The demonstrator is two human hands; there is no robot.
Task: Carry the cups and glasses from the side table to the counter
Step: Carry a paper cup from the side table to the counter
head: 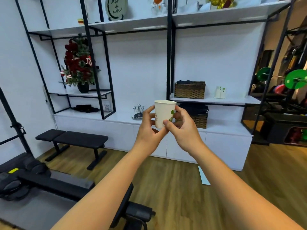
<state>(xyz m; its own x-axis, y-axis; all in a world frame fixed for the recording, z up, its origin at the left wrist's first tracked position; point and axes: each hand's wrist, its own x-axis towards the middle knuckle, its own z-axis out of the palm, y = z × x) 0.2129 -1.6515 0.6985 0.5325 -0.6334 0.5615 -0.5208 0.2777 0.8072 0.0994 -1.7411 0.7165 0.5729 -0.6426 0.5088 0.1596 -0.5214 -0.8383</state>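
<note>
At arm's length in front of us, over the wooden floor [174, 180], we hold a white paper cup [163, 113] upright between both hands, well short of the white tabletop [123, 117] along the wall. Our left hand [149, 128] wraps its fingers round the cup's left side and under the base; our right hand [182, 127] closes on the right side, thumb pressed low on the front by the green leaf print. So both hands are grasping the cup, which hangs in the air and touches no surface.

We judge this to be the carrying leg, with the setting-down not yet done. To do it well we should keep the rim level and the squeeze light (a paper wall buckles easily, and we cannot tell whether anything is inside). A bare stretch of tabletop shows just right of the small wire cup rack [138, 112] and left of the lower wicker basket [200, 120]; that looks the natural landing spot. We would lower the cup straight down, base flat, then loosen the fingers only once it stands by itself.
</note>
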